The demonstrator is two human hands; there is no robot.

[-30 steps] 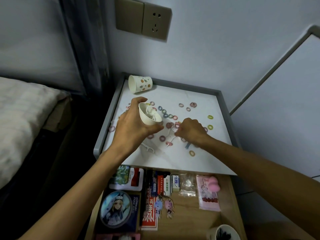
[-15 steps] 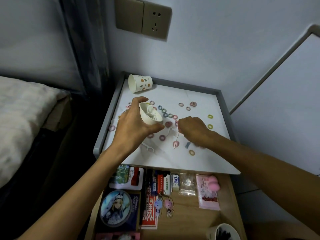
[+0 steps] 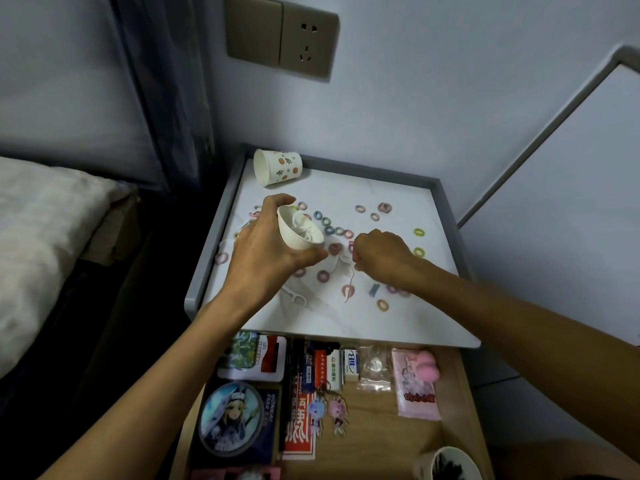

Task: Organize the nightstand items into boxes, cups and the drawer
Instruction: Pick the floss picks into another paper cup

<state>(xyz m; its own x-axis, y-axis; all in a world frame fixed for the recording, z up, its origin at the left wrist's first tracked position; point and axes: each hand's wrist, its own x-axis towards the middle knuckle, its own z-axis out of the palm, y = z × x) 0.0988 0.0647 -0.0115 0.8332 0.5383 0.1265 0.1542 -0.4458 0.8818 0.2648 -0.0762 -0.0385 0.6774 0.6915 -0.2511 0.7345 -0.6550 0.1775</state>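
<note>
My left hand [image 3: 263, 251] grips a white paper cup [image 3: 294, 230], tilted to the right above the nightstand top [image 3: 398, 188], with white floss picks inside. My right hand [image 3: 381, 252] is just right of the cup, fingers pinched on a thin floss pick [image 3: 352, 277] that hangs down from them. Another white floss pick [image 3: 296, 296] lies on the marble-look top below my left hand. Several small coloured hair ties [image 3: 382, 304] are scattered over the top. A patterned paper cup [image 3: 277, 167] lies on its side at the back left corner.
The drawer [image 3: 381, 438] below stands open, with cards, small boxes, keychains, a pink packet and a round badge inside. A cup with dark contents [image 3: 446, 464] sits at its front right. A bed [image 3: 41, 237] is on the left, a wall socket [image 3: 282, 43] above.
My right hand has lifted off the top and moved left toward the cup, carrying the thin pick. The left hand and its cup have stayed nearly still.
</note>
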